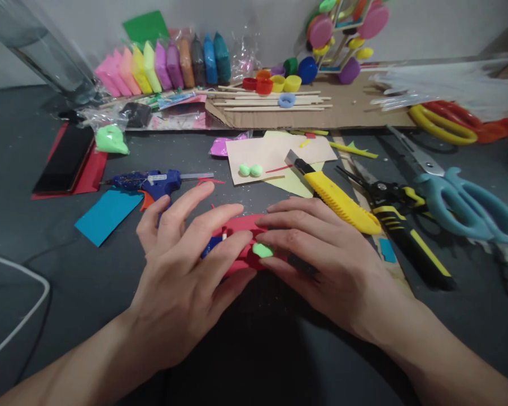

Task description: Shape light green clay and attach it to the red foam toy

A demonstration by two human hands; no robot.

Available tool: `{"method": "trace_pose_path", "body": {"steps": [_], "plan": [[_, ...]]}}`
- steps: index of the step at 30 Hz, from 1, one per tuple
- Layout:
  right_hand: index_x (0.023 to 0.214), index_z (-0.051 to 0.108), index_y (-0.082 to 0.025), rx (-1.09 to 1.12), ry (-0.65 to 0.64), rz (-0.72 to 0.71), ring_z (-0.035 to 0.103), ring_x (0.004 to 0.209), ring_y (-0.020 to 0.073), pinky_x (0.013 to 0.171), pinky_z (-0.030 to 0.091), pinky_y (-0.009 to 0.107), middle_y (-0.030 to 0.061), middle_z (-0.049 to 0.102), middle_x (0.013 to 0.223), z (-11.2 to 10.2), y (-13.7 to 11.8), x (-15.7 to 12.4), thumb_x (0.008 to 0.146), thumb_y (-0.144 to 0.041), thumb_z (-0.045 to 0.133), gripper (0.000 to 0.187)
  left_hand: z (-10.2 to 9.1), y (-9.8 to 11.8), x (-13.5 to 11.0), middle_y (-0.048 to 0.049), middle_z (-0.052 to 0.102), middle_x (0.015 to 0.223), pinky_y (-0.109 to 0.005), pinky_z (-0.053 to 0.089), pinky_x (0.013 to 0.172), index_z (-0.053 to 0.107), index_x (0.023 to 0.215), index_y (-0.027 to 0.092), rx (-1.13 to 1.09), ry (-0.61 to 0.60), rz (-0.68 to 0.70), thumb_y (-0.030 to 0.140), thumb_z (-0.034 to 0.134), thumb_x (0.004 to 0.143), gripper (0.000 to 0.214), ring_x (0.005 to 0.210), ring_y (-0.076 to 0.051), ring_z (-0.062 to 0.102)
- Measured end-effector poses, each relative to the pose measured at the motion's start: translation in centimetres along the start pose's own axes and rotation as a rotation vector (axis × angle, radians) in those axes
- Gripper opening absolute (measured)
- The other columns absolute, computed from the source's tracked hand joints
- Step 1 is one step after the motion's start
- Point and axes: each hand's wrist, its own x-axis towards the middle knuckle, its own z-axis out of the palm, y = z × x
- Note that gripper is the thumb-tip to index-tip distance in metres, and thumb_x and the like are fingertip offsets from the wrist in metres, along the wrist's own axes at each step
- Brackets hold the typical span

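A red sheet or flat red piece (241,223) lies in front of me, partly covered by both hands. My right hand (334,254) pinches a small lump of light green clay (262,250) between thumb and index finger, over the red piece. On the left, my left hand (190,254) has its fingers spread, with index fingertip and thumb near the red piece; whether they press on it I cannot tell. Something dark blue (212,246) with a small white bit shows under that hand's fingers, mostly hidden. Two light green clay balls (250,170) rest on a pale card (258,149) beyond.
A blue glue gun (161,179) lies beyond my left hand, near a blue card (109,217) and a phone (65,158). To the right are a yellow utility knife (338,200), black-yellow pliers (410,242) and blue scissors (465,197). Clay packets (173,65) and cardboard (351,107) line the back.
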Motion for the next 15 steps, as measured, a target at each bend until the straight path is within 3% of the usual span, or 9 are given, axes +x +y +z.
{"method": "trace_pose_path", "body": {"steps": [9, 12, 15], "plan": [[0.114, 0.066, -0.014, 0.016, 0.032, 0.006, 0.064, 0.112, 0.0257, 0.099, 0.054, 0.043, 0.0114, 0.074, 0.111, -0.9, 0.0, -0.1, 0.094, -0.028, 0.072, 0.026, 0.0, 0.0, 0.0, -0.0068, 0.071, 0.13, -0.067, 0.032, 0.116, 0.068, 0.108, 0.03, -0.002, -0.008, -0.014, 0.037, 0.069, 0.092, 0.018, 0.139, -0.039, 0.051], [0.101, 0.067, -0.019, -0.013, 0.039, 0.008, 0.065, 0.109, 0.0258, 0.1, 0.053, 0.045, 0.0086, 0.075, 0.108, -1.8, 0.0, 0.0, 0.096, -0.021, 0.066, 0.006, -0.1, 0.0, 0.0, -0.0076, 0.071, 0.131, -0.069, 0.032, 0.116, 0.068, 0.111, 0.031, -0.006, -0.023, -0.017, 0.037, 0.069, 0.093, 0.019, 0.141, -0.039, 0.05], [0.088, 0.064, -0.021, -0.06, 0.1, 0.052, 0.068, 0.098, 0.0238, 0.093, 0.055, 0.042, 0.0041, 0.073, 0.087, -2.3, 0.1, 0.0, 0.097, -0.012, 0.061, 0.013, -0.3, -0.2, 0.1, -0.0072, 0.07, 0.133, -0.069, 0.032, 0.116, 0.067, 0.112, 0.032, -0.009, -0.024, -0.025, 0.038, 0.068, 0.093, 0.02, 0.142, -0.039, 0.047]]}}
